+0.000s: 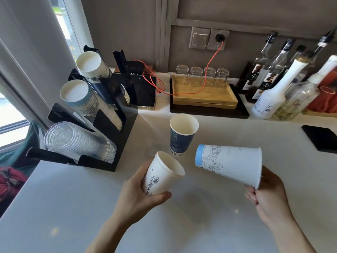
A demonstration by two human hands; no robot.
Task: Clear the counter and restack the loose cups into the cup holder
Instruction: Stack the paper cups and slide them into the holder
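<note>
3 loose cups: left hand [140, 190] curled round a small white cup [162, 175], tilted, mouth facing right; right hand [268, 196] pinches the rim of a blue-banded cup [228, 163] held sideways, base pointing left; 1 dark blue cup [182, 135] upright on the counter [73, 207] btwn them. black cup holder [125, 128] at left w/ 3 stacks. 4 upturned glasses [202, 75] on a wooden tray [204, 97] behind.

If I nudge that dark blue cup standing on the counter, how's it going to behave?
The dark blue paper cup looks empty, so it is probably very light and would slide or tip easily. It stands on its narrow base, wide mouth up, so likely top-heavy. Its thin paper wall would probably dent under a firm squeeze.
</note>
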